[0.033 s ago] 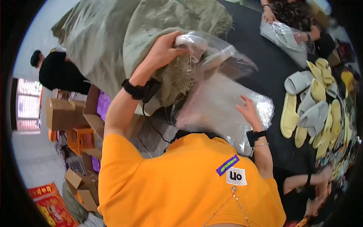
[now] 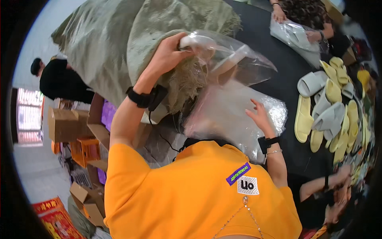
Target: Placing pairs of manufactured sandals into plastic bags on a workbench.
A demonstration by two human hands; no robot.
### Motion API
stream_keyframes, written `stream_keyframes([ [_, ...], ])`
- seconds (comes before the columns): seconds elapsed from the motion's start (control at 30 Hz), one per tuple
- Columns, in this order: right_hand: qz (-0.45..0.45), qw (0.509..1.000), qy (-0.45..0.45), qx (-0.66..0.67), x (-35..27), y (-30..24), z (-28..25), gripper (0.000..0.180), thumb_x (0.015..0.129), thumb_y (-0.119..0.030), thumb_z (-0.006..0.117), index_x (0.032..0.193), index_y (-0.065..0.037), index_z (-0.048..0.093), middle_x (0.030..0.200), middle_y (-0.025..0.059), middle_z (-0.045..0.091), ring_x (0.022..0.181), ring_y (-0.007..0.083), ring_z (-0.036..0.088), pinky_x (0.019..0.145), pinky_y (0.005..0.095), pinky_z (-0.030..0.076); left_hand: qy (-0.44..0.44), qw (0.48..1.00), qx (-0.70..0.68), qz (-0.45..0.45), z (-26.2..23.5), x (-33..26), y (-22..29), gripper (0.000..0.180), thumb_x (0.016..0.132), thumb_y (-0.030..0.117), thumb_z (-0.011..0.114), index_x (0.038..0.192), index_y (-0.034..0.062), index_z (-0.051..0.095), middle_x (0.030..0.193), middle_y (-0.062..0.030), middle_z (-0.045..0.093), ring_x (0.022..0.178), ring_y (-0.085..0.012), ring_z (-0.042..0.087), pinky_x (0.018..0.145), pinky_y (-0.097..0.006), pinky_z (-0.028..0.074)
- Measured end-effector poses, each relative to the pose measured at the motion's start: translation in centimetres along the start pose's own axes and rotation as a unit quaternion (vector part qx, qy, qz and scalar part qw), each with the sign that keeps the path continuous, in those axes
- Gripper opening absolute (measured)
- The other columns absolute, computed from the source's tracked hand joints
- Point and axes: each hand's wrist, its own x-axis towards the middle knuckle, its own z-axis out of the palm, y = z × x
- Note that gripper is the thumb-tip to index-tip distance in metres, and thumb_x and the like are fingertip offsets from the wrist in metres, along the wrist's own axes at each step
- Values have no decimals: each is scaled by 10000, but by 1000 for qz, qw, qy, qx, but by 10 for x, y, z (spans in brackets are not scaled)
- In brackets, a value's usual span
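My left hand [image 2: 169,53] is closed on a clear plastic bag [image 2: 254,65] beside the edge of a big woven sack. Inside the bag are pale, slipper-like things [image 2: 234,57], blurred and partly hidden by the film. Fingers apart and holding nothing, my right hand [image 2: 260,115] hovers over or rests on a stack of flat clear bags [image 2: 227,113]; contact cannot be told.
The grey-green woven sack [image 2: 99,47] fills the far left of the dark table [image 2: 258,32]. Yellow slippers [image 2: 303,119] and grey slippers [image 2: 331,121] pile up at right. A co-worker's hands [image 2: 278,14] handle a bagged item. Cardboard boxes [image 2: 65,125] stand left.
The bag in my left hand has swung slightly, its loose end spreading to the right. My right hand stays nearly in place, and the view has shifted a little.
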Motion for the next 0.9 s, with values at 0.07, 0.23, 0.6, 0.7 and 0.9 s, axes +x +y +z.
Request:
stream_keyframes([
  [0.07,8,997,29,65,-4,-25,6,720,752,-308,654,1352,-104,313,1300,133,361,1047,251,450,884,382,393,12,990,-139,7,7,3,4,266,765,114,666,982,-9,575,876,-55,616,782,-157,579,710,-285,454],
  [0.23,66,819,22,569,-15,-15,11,627,880,-282,501,1401,-131,185,1387,58,303,1179,250,405,940,415,361,27,866,-460,-194,55,-10,9,269,834,114,570,1086,24,539,954,-55,609,815,-157,593,747,-299,486],
  [0.6,251,810,217,485,-102,39,-43,647,820,-192,600,1355,-156,238,1199,79,457,981,228,503,755,405,438,-312,907,80,-271,64,-117,-193,602,789,278,616,1293,29,401,1199,-191,520,1045,-290,530,858,-382,433],
  [0.7,238,823,250,450,-101,44,-38,672,804,-80,588,1364,-154,223,1207,107,448,956,218,521,713,338,459,-292,933,153,-147,25,-109,-125,602,804,224,626,1331,87,369,1280,-162,471,1124,-286,488,896,-381,413],
  [0.9,153,858,325,369,-95,38,-35,703,799,-15,580,1373,-120,190,1223,134,433,1001,231,517,726,356,488,5,1000,-25,-9,-31,-88,-7,471,788,122,633,1226,32,483,1165,-82,545,1057,-186,506,817,-302,455],
])
